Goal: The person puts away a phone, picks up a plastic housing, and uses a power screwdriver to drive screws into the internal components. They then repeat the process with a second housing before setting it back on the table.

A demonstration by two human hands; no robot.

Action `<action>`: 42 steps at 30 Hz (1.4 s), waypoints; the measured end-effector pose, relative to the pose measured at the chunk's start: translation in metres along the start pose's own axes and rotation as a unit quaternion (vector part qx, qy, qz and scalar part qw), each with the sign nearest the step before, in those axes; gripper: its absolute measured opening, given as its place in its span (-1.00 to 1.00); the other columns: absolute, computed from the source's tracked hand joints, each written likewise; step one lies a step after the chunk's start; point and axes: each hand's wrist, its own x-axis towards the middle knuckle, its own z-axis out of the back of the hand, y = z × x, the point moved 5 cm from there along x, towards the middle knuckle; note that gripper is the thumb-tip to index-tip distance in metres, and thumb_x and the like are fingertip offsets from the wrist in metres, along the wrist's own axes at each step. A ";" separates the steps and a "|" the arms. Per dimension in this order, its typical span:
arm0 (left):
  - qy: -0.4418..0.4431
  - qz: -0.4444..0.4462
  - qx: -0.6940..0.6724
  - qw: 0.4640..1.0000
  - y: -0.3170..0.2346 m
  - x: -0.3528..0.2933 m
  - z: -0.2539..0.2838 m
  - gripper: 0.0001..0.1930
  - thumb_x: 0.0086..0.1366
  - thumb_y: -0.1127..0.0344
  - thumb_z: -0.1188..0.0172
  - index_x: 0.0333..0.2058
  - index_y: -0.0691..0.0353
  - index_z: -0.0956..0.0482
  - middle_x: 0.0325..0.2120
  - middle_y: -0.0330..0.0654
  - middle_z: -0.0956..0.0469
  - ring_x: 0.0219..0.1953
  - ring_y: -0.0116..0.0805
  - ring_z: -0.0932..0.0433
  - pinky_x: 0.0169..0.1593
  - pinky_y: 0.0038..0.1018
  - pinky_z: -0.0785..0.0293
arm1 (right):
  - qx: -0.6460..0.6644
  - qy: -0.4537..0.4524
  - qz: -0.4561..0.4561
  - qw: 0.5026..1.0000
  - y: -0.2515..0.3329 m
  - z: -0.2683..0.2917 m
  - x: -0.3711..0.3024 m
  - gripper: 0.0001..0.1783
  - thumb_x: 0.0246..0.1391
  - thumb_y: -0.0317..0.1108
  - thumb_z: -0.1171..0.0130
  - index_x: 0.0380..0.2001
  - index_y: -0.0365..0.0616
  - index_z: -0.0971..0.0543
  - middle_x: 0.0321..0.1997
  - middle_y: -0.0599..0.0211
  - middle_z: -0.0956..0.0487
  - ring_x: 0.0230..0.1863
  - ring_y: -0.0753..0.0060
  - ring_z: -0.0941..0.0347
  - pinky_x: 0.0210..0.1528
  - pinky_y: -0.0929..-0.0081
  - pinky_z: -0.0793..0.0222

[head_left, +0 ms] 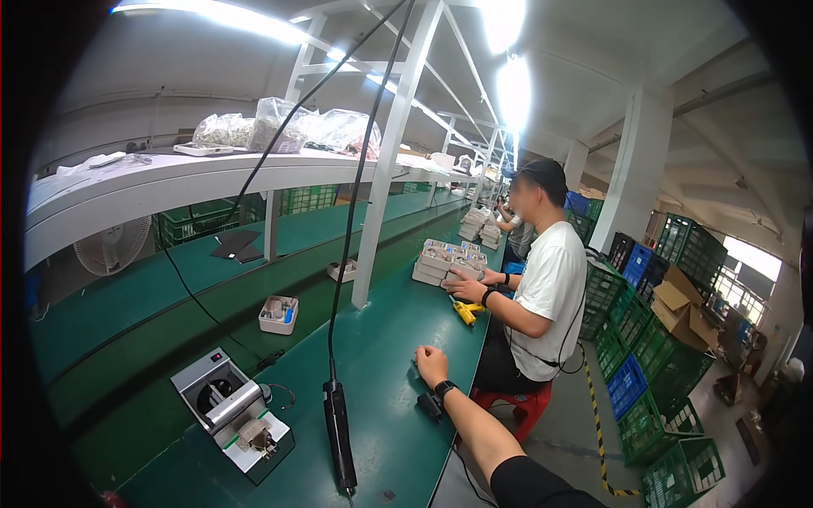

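Note:
My right hand [433, 365] rests over the green workbench [373, 372], its fingers curled closed; whatever they may hold is hidden. A dark watch [445, 388] is on that wrist. Just below it, near the bench edge, lies a small black object [430, 406] whose kind I cannot tell. To the left of the hand, a black electric screwdriver [339, 436] hangs bit-down from its cable. Farther left stands a grey and black screw feeder [229, 411] with a metal roller and a white front plate. My left hand is out of view.
Ahead on the right, a seated co-worker [546, 288] handles stacked white trays of parts [432, 273], beside a yellow tool [466, 311]. A white box of parts [279, 314] sits on the conveyor. A white post [394, 161] rises from the bench; green crates [669, 356] line the right side.

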 end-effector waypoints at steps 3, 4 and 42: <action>0.003 -0.004 -0.003 1.000 0.000 0.003 0.000 -0.83 0.07 0.52 0.00 -0.51 0.19 -0.58 -0.55 -0.07 -0.53 -0.39 -0.03 -0.48 -0.21 -0.24 -0.34 | -0.047 -0.036 -0.019 0.998 -0.007 0.002 0.009 -0.62 0.13 -0.10 -0.07 -0.39 -0.21 -0.68 -0.46 0.11 -0.67 -0.36 0.24 -0.64 -0.26 0.33 -0.50; 0.005 -0.008 -0.006 1.000 0.001 0.004 -0.001 -0.83 0.07 0.53 0.01 -0.51 0.19 -0.58 -0.55 -0.08 -0.54 -0.40 -0.04 -0.48 -0.21 -0.25 -0.34 | -0.056 -0.046 -0.019 0.997 -0.006 0.003 0.011 -0.61 0.12 -0.10 -0.07 -0.39 -0.21 -0.68 -0.44 0.08 -0.67 -0.34 0.17 -0.64 -0.23 0.29 -0.50; 0.021 0.001 -0.056 0.998 0.011 0.003 0.009 -0.81 0.07 0.55 0.00 -0.43 0.21 -0.60 -0.52 -0.10 -0.60 -0.36 -0.04 -0.56 -0.12 -0.21 -0.38 | -0.104 -0.095 -0.032 0.990 0.012 0.012 0.006 -0.59 0.09 -0.10 -0.12 -0.45 -0.30 -0.64 -0.45 -0.08 -0.62 -0.34 -0.07 -0.60 -0.21 0.16 -0.48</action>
